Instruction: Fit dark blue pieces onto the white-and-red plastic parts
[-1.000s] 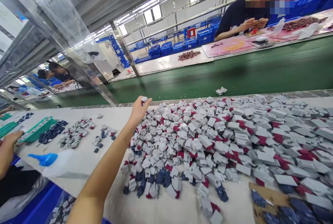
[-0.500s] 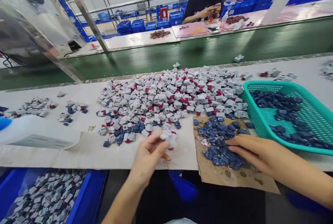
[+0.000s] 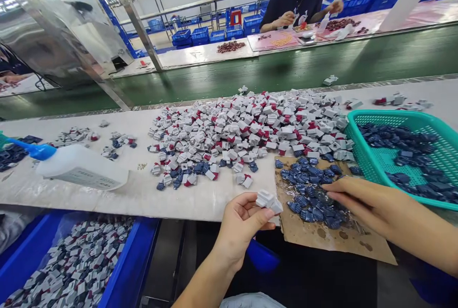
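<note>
My left hand (image 3: 240, 224) pinches a light grey plastic piece (image 3: 269, 201) between thumb and fingers, just past the table's front edge. My right hand (image 3: 358, 198) reaches in from the right with its fingertips drawn together among dark blue plastic pieces (image 3: 310, 174). Whether a blue piece is between those fingertips is hidden. The blue pieces look wet and lie on a stained brown cardboard sheet (image 3: 343, 242). Behind my hands spreads a big heap of grey pieces (image 3: 243, 126), many with dark red parts, with some blue pieces at its front.
A green perforated basket (image 3: 363, 155) with more blue pieces stands at right. A white bottle with a blue nozzle (image 3: 84, 167) lies at left. Below it is a blue crate (image 3: 141, 250) of mixed pieces. Beyond the table runs a green conveyor belt (image 3: 200, 76); a person (image 3: 293, 5) works across it.
My left hand has moved right with the grey piece, away from the heap and toward the cardboard. My right hand stays over the blue pieces. The view has shifted slightly.
</note>
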Demonstrator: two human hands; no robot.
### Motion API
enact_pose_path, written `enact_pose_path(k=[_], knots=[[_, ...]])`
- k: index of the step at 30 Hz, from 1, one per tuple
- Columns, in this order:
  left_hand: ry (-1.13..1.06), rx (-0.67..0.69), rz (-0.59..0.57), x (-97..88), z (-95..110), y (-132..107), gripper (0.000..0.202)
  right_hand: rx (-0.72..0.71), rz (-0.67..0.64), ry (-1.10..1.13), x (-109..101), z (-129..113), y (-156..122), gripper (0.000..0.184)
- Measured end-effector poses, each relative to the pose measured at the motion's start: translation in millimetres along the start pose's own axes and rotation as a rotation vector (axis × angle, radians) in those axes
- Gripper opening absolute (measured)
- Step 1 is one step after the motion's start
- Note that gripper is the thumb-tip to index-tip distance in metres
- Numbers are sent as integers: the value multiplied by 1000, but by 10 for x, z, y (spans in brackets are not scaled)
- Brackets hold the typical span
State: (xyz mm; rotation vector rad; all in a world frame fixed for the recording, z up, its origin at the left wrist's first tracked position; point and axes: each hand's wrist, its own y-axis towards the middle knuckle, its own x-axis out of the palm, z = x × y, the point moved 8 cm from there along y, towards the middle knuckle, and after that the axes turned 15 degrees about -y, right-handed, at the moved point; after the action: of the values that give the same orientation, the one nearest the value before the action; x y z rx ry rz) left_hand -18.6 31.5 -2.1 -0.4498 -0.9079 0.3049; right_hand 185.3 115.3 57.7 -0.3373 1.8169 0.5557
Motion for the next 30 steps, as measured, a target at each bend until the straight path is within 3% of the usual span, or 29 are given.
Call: enact_pose_path(k=[5, 10, 18, 24, 30], knots=[[-25, -36, -83, 132, -76, -31, 38, -69, 135, 196, -339, -485, -4, 26], [-75, -34, -134, 247, -71, -95, 36, -136, 137, 315, -372, -821, 44, 11], [-58, -9, -184, 269, -68, -92, 32, -160, -27, 330, -213, -808, 12, 12], [205, 126, -218, 229, -28, -138, 23, -135, -251, 431, -109, -880, 24, 31], [83, 128, -145, 198, -110, -92, 28, -99, -247, 465, 11, -825, 109, 31]])
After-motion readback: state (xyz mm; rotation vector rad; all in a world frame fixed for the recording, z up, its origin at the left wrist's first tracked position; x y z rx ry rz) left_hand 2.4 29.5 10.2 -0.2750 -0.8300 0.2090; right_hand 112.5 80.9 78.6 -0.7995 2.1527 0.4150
